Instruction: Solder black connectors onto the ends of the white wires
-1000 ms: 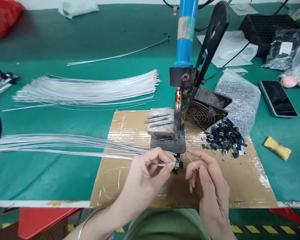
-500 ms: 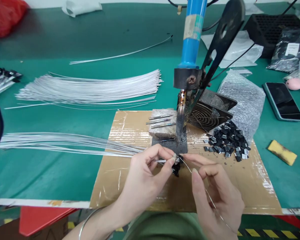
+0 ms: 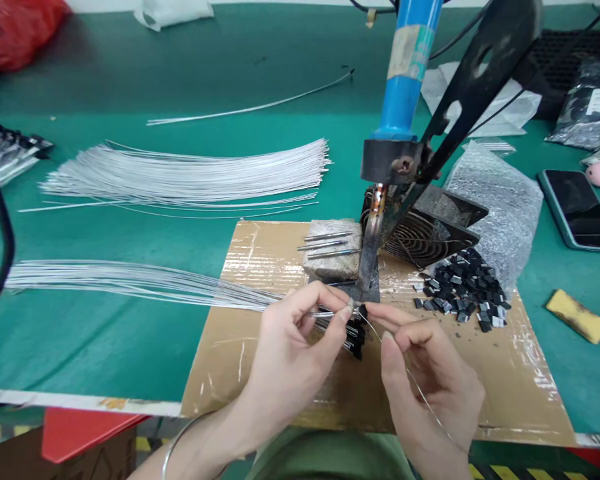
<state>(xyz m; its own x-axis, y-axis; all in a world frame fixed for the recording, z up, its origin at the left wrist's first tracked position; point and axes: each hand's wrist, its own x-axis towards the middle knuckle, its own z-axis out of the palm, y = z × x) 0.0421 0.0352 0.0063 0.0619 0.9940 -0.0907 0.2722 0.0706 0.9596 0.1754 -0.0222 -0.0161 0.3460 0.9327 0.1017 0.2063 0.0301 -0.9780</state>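
Observation:
My left hand [image 3: 300, 353] pinches the end of a thin white wire between thumb and index finger, just below the tip of a blue-handled soldering iron [image 3: 403, 100] on a stand. A bundle of white wires [image 3: 130, 277] runs out leftward from behind that hand. Several small black end pieces [image 3: 356, 341] show under its fingertips. In my right hand [image 3: 425, 373], a thin strand of solder wire [image 3: 423, 393] passes between the fingers and reaches up to the iron's tip. The right index finger touches or nearly touches a small black piece there. The exact joint is too small to make out.
A block with metal rods [image 3: 333, 247] and a small fan [image 3: 413, 233] stand behind my hands. Small black pieces [image 3: 463, 290] lie heaped on the cardboard [image 3: 230, 373]. More white wires [image 3: 190, 175] lie at the back left; a phone [image 3: 577, 208] and yellow sponge [image 3: 577, 316] at right.
The view has shifted slightly, so the bench items sit a little further right. My hands keep nearly the same pose at the iron's tip, and more black end pieces show below the left fingertips.

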